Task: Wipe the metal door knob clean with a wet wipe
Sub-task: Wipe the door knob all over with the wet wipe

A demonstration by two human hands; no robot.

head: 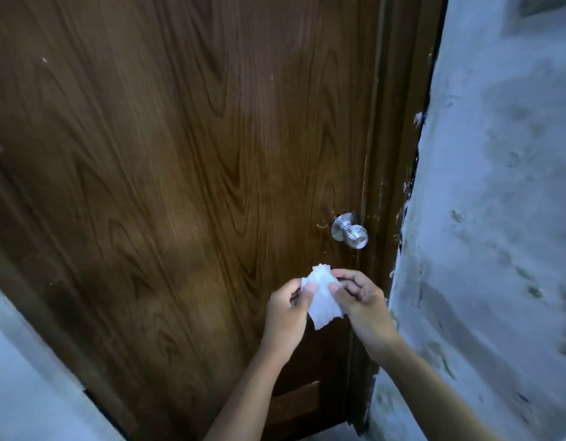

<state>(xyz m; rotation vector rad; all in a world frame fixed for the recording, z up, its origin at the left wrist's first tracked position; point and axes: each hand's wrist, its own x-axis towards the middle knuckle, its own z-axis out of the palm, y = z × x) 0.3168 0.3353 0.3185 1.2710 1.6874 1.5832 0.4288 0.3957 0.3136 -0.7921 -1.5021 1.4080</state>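
The left hand (286,308) and the right hand (361,302) each pinch a side of the white wet wipe (323,297), holding it up between them in front of the brown door (179,186). The shiny metal door knob (350,231) sticks out of the door above the hands and a bit to the right, so the right hand is nearer. The knob's far side is hidden, and I cannot tell if it is dirty.
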